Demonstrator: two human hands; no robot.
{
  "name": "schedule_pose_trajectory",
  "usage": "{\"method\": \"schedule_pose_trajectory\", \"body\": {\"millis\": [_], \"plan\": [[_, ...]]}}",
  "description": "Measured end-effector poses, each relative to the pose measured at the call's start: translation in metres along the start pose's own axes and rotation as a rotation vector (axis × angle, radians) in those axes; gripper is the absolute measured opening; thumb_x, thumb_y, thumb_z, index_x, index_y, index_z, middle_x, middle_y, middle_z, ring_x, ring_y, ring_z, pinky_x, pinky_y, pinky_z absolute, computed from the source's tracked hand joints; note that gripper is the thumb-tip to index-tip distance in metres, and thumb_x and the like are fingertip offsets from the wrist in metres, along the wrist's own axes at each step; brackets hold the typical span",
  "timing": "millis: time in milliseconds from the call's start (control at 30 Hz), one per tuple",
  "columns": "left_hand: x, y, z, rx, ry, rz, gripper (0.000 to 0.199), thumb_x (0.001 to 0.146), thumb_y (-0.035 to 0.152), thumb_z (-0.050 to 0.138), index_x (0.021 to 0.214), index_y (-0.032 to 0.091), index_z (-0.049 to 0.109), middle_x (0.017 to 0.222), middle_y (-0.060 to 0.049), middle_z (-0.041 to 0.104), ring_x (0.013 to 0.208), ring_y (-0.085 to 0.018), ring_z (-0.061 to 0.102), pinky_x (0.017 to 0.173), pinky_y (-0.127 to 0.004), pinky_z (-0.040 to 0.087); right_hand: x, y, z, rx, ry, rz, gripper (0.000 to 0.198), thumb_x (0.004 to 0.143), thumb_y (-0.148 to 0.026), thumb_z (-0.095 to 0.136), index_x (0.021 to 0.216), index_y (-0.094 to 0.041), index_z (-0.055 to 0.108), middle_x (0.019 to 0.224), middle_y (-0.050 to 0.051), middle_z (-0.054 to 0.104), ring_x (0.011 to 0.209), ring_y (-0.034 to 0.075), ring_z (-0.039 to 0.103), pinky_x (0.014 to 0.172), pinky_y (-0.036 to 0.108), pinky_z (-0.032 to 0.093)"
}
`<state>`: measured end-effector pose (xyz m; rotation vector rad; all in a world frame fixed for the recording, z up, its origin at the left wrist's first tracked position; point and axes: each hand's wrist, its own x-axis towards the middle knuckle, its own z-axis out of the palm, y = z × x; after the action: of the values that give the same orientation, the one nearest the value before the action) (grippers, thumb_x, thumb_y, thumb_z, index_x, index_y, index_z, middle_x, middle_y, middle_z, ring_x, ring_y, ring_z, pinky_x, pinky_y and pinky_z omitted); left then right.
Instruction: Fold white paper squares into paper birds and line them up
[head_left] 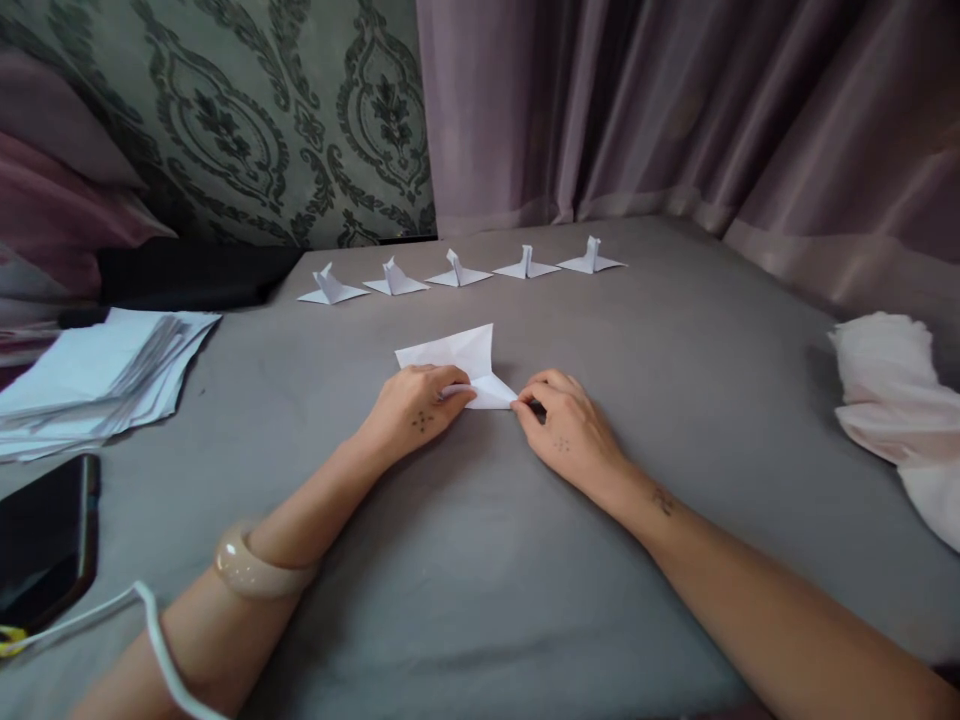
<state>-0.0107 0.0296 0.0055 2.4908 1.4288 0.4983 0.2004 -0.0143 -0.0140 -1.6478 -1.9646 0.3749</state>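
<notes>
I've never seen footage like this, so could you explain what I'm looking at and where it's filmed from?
There's no machine: these are a person's bare hands, seen from one camera worn on the head. The left hand holds a folded white sheet while the right hand pinches its corner. Beyond, five folded paper figures stand in a row on the grey surface. To the left lie a paper stack and a phone.

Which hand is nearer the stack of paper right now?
Left. The left hand, on the folded sheet, is to the right of the stack of paper; the right hand, at the sheet's right corner, is farther off on the same side.
</notes>
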Motion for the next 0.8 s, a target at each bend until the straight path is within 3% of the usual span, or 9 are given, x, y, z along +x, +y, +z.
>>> {"method": "schedule_pose_trajectory", "body": {"millis": [267,567,800], "plan": [[0.0038,0.0054,-0.0034,-0.161,-0.087,-0.090,0.020,0.087,0.037,0.058,0.080,0.021,0.069,0.085,-0.002,0.072,0.078,-0.018,0.064,0.068,-0.028,0.046,0.0013,0.0034,0.0059,-0.022,0.066,-0.013,0.013,0.088,-0.024,0.055,0.077,-0.021,0.063,0.095,0.005,0.064,0.087,0.021,0.057,0.074,0.034,0.045],[0.0086,0.0071,-0.0025,-0.128,-0.157,-0.125,0.020,0.088,0.035,0.056,0.081,0.021,0.068,0.084,-0.003,0.068,0.078,-0.018,0.060,0.068,-0.028,0.045,0.0016,0.0047,0.0076,-0.050,0.092,-0.036,0.012,0.088,-0.023,0.057,0.076,-0.021,0.059,0.095,0.006,0.064,0.085,0.020,0.058,0.074,0.035,0.045],[0.0093,0.0085,0.0010,-0.130,-0.118,-0.141,0.019,0.088,0.033,0.056,0.080,0.020,0.067,0.082,-0.003,0.067,0.076,-0.018,0.060,0.062,-0.027,0.044,0.0023,0.0047,0.0049,-0.007,0.068,-0.020,0.012,0.087,-0.022,0.059,0.076,-0.022,0.060,0.096,0.007,0.064,0.087,0.021,0.059,0.074,0.036,0.047]]}}
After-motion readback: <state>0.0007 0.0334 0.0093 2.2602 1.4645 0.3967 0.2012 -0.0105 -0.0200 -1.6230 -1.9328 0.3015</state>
